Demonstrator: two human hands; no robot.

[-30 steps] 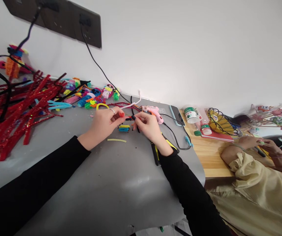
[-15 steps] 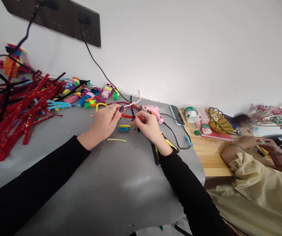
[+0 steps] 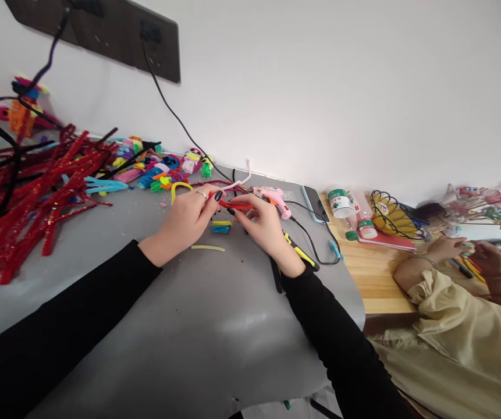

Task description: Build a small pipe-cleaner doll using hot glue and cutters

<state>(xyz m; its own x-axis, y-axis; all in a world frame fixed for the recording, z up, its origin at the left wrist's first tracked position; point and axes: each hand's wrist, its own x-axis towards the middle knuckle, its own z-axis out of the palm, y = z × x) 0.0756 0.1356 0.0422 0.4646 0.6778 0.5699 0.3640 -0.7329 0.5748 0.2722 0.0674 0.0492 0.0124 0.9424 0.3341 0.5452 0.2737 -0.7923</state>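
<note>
My left hand [image 3: 185, 220] and my right hand [image 3: 264, 228] meet over the grey table [image 3: 154, 326], both in black sleeves. Together they pinch a short red pipe cleaner piece [image 3: 235, 205] held level between them, the left fingers at its left end, the right fingers at its right end. Just below the hands lie a small yellow and blue piece [image 3: 221, 226] and a pale yellow strip [image 3: 207, 248]. A pink glue gun [image 3: 276, 201] rests right behind my right hand.
A heap of red glittery pipe cleaners [image 3: 27, 198] fills the left. Small colourful pieces [image 3: 154, 171] lie at the back. Black cables run from a wall socket [image 3: 154, 43]. A phone [image 3: 315, 205], bottles [image 3: 340, 203] and a wire basket [image 3: 392, 216] stand right, near a seated person's arm [image 3: 446, 302].
My hands have drawn slightly apart and the red piece now shows as a longer straight length between them. The neighbouring person's hands have shifted a little.
</note>
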